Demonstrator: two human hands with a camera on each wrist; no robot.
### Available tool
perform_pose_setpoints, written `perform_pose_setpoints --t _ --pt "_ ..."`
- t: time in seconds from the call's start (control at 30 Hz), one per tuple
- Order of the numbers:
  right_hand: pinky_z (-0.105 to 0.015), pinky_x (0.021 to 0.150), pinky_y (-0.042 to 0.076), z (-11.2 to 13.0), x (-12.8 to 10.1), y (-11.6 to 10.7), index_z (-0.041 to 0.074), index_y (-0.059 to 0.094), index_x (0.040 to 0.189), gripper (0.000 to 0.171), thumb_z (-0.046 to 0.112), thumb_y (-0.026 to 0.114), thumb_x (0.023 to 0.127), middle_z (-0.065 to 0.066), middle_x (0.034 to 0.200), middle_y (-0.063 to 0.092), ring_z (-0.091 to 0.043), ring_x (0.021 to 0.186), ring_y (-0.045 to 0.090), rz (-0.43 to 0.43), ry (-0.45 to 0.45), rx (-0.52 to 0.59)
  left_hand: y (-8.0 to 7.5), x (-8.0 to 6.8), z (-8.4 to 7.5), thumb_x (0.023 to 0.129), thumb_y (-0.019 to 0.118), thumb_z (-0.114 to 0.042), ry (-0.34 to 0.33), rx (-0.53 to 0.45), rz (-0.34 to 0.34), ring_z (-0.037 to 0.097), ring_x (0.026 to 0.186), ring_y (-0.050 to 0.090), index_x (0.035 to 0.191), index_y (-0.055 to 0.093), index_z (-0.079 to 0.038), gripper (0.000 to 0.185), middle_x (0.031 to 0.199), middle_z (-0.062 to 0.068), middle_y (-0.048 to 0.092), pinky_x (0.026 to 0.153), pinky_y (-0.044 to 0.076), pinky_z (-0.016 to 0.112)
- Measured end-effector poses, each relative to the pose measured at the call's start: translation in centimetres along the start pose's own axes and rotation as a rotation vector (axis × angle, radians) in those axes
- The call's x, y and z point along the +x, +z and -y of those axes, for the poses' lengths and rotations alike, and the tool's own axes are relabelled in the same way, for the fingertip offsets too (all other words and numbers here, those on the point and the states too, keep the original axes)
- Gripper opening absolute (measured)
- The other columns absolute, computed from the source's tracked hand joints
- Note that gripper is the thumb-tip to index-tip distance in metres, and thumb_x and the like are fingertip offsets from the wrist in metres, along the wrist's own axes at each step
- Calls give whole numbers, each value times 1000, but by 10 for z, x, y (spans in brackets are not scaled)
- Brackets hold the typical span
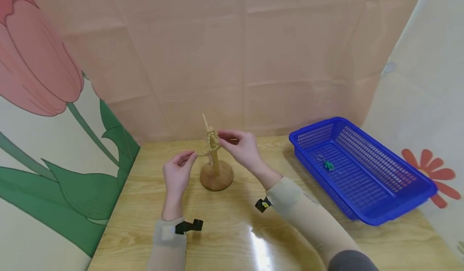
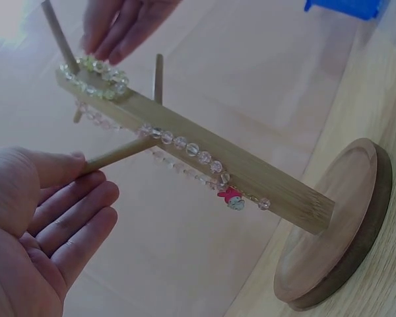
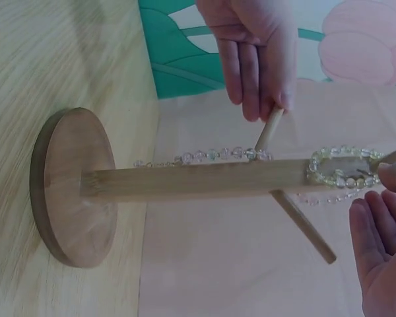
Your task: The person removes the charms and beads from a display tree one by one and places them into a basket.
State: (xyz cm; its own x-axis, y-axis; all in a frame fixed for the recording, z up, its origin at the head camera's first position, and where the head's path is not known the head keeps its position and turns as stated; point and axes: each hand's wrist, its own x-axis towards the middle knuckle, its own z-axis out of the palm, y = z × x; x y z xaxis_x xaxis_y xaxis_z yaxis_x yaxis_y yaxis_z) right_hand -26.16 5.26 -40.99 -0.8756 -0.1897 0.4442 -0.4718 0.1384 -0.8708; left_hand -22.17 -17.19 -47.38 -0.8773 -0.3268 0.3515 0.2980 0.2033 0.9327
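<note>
A wooden stand point(image 1: 216, 173) with a round base and thin pegs sits mid-table. A clear bead bracelet point(image 2: 185, 142) with a small red charm hangs down its post and loops round the top point(image 3: 343, 168). My left hand point(image 1: 191, 155) is at the stand's left. Its thumb point(image 2: 56, 168) touches the tip of a side peg point(image 2: 122, 153), and its fingers are relaxed and apart. My right hand point(image 1: 222, 137) is at the top of the post, where thumb and fingertips point(image 3: 389, 177) pinch the bead loop.
A blue plastic basket point(image 1: 315, 127) stands at the right of the table, with a small green charm on a ring point(image 1: 328, 165) inside. Fabric backdrops close in the back and both sides. Bare wooden tabletop point(image 1: 232, 230) lies in front of the stand.
</note>
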Motion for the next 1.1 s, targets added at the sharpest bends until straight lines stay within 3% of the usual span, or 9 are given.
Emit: perform_pose_setpoints --t 0.33,0.63,0.87,1.1 --pt "-38 85 65 -2 5 9 2 81 118 22 7 82 97 -11 110 81 -21 97 78 -35 -36 -38 3 0 -2 95 85 -14 -14 -1 15 7 86 76 106 82 0 18 103 17 80 78 61 19" --pt "-27 79 64 0 4 13 2 82 113 18 8 82 96 -10 105 81 -19 92 79 -66 -20 -71 3 2 1 95 84 -8 -11 2 1 5 83 75 106 82 3 15 101 20 80 75 59 16" --pt "-28 77 65 0 4 15 3 83 111 16 9 83 96 -8 102 81 -18 89 79 -73 -28 -69 1 1 1 95 85 -13 0 9 -7 6 83 75 105 83 0 17 100 18 80 75 60 17" --pt "-34 78 66 -2 2 14 4 83 110 15 7 83 95 -7 101 81 -18 88 78 -79 -47 -63 3 0 1 95 83 -5 -30 12 -23 0 79 72 107 81 6 17 102 24 79 72 57 13"
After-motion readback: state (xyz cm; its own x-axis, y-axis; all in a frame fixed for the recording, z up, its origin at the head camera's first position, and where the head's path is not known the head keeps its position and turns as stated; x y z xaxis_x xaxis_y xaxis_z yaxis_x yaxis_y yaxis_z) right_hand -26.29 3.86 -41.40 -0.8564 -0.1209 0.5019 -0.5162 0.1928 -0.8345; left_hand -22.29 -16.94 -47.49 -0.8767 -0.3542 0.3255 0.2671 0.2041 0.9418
